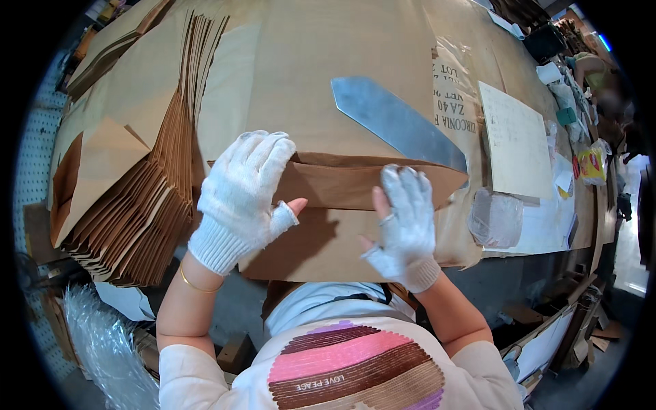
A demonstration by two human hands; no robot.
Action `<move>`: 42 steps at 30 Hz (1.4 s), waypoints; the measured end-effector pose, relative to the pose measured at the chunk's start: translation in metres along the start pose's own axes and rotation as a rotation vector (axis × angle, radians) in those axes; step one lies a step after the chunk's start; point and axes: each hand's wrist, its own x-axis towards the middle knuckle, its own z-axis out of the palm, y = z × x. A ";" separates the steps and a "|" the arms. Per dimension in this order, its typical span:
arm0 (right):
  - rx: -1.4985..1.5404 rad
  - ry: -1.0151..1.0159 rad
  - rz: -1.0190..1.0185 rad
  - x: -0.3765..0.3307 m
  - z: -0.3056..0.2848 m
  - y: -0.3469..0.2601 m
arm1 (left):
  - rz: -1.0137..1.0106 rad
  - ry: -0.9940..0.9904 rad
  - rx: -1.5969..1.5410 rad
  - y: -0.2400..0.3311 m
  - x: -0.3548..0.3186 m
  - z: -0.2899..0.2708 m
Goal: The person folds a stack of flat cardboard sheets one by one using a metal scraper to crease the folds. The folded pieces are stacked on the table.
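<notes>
A brown paper bag (294, 246) lies flat in front of me, its end folded into a long band (335, 188) with an opening along the far edge. My left hand (244, 188), in a white knit glove with the thumb tip bare, rests on the band's left end, fingers stretched out. On the right part of the band lies my right hand (410, 229), gloved alike, fingers extended and thumb apart. Neither hand grips anything visible. Just beyond the fold, a flat grey metal plate (386, 116) with a pointed end lies slantwise, its near end by the band's right tip.
A fanned stack of folded brown paper bags (154, 205) sits at the left, with more paper (116, 61) behind it. To the right are a whitish board (516, 140), a clear plastic-wrapped bundle (495, 217) and a yellow packet (593, 164). Clear plastic film (102, 342) hangs at lower left.
</notes>
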 end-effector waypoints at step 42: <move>0.213 -0.168 0.290 -0.055 0.012 0.071 | 0.315 -1.050 0.082 0.094 0.060 0.127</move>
